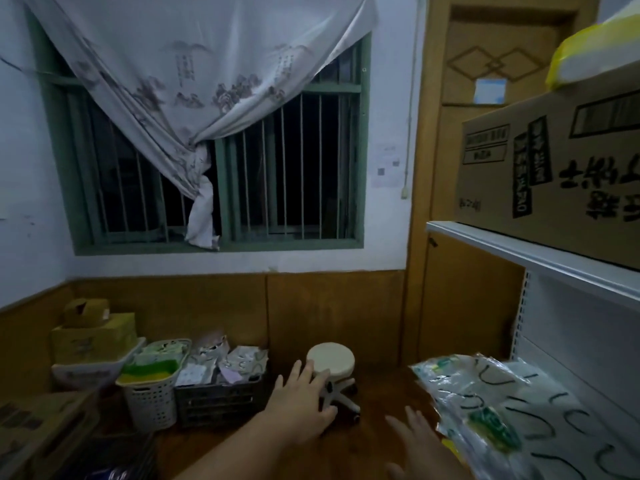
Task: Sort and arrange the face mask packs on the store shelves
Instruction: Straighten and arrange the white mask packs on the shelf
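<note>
Clear face mask packs [512,414] with green labels lie in a pile on the lower white shelf [588,358] at the right. My right hand [420,448] hovers with spread fingers just left of that pile, holding nothing. My left hand [299,403] reaches forward, fingers straight, over the floor in front of a small stool [330,363]. More mask packs [225,362] fill a dark crate [218,400] on the floor at the left, beside a white basket [149,393] with green and yellow packs.
A large printed cardboard box [554,174] sits on the upper shelf, with a yellow-and-white bag [595,50] on top. Yellow boxes [93,334] stand in the far left corner. A barred window with a curtain [207,98] faces me; a wooden door [485,98] stands beside the shelves.
</note>
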`<state>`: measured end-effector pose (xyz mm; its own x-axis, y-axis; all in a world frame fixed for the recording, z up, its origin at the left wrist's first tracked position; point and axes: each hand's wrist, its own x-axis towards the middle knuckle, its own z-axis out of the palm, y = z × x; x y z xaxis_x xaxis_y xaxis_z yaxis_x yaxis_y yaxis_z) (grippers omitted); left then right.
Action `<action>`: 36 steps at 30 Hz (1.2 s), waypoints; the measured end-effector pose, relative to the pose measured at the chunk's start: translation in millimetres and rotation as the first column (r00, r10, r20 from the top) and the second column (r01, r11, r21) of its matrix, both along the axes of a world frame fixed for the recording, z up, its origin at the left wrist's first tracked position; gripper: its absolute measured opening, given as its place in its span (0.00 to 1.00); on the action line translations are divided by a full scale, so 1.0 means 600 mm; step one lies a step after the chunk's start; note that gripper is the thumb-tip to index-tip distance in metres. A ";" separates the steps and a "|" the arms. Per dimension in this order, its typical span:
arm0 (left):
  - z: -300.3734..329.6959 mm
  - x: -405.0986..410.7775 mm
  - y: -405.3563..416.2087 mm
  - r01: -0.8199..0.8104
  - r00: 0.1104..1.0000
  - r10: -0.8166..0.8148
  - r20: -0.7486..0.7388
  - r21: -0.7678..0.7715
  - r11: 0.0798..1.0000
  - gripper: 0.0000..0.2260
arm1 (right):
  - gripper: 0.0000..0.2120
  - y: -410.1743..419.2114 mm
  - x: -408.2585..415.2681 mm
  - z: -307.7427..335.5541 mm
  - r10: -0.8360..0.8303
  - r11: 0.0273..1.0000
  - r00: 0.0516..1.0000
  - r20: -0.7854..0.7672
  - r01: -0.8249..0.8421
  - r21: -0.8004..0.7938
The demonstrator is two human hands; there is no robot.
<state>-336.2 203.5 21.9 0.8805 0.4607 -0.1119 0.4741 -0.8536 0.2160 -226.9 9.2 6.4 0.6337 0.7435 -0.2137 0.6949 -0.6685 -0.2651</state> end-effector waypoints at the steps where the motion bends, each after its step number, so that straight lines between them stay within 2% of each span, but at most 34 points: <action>1: -0.007 0.026 0.007 0.012 1.000 -0.012 -0.004 -0.008 1.000 0.31 | 0.36 0.001 0.019 -0.006 -0.025 0.999 1.000 -0.007 0.025 0.035; 2: -0.014 0.053 0.015 0.028 1.000 -0.029 -0.010 -0.015 0.999 0.31 | 0.36 0.000 0.036 -0.014 -0.037 0.997 0.999 0.014 0.036 0.063; 4: -0.031 0.113 0.029 0.073 0.997 -0.074 -0.022 -0.024 0.997 0.31 | 0.37 -0.003 0.072 -0.028 -0.017 0.989 0.972 0.235 -0.019 0.148; 6: -0.045 0.184 0.044 0.123 0.992 -0.123 -0.037 -0.012 0.992 0.31 | 0.37 -0.004 0.108 -0.026 -0.069 0.987 0.937 0.342 0.015 0.160; 7: -0.051 0.222 0.051 0.149 0.987 -0.149 -0.053 -0.002 0.989 0.31 | 0.37 0.001 0.133 -0.034 -0.110 0.984 0.937 0.332 0.056 0.170; 9: -0.063 0.294 0.064 0.227 0.971 -0.226 -0.074 0.004 0.974 0.32 | 0.34 0.012 0.185 -0.049 -0.240 0.966 0.966 0.094 0.228 0.124; 14: -0.106 0.445 0.112 0.394 0.918 -0.395 -0.029 -0.042 0.918 0.31 | 0.33 0.031 0.292 -0.063 -0.467 0.883 0.881 0.075 0.459 0.099; 18: -0.128 0.545 0.121 0.483 0.872 -0.488 -0.030 -0.101 0.870 0.30 | 0.33 0.016 0.336 -0.085 -0.645 0.763 0.762 0.057 0.637 0.110; 21: -0.146 0.585 0.099 0.562 0.823 -0.568 0.004 -0.154 0.813 0.29 | 0.39 0.005 0.346 -0.105 -0.710 0.704 0.703 0.046 0.704 0.099; 24: -0.165 0.602 0.073 0.615 0.788 -0.592 0.168 -0.232 0.753 0.28 | 0.48 -0.002 0.360 -0.135 -0.743 0.669 0.669 0.034 0.743 0.014; 26: -0.168 0.607 0.058 0.635 0.768 -0.567 0.297 -0.249 0.731 0.24 | 0.49 -0.007 0.372 -0.148 -0.728 0.679 0.683 0.051 0.730 -0.076; 29: -0.167 0.610 0.041 0.654 0.747 -0.536 0.394 -0.291 0.698 0.16 | 0.44 -0.003 0.376 -0.150 -0.729 0.674 0.676 0.113 0.737 -0.060; 31: -0.158 0.607 0.028 0.603 0.786 -0.396 0.474 -0.449 0.660 0.12 | 0.36 -0.002 0.371 -0.138 -0.742 0.663 0.646 0.179 0.747 0.051; 33: -0.143 0.606 0.015 0.493 0.865 -0.225 0.448 -0.680 0.543 0.08 | 0.28 -0.004 0.362 -0.122 -0.763 0.645 0.610 0.212 0.738 0.197; 34: -0.135 0.605 0.009 0.420 0.907 -0.153 0.393 -0.802 0.426 0.07 | 0.27 -0.006 0.357 -0.116 -0.782 0.623 0.594 0.191 0.732 0.276; 36: -0.124 0.604 0.001 0.218 0.973 -0.105 0.208 -0.970 0.102 0.10 | 0.26 0.002 0.347 -0.104 -0.781 0.602 0.615 0.106 0.698 0.388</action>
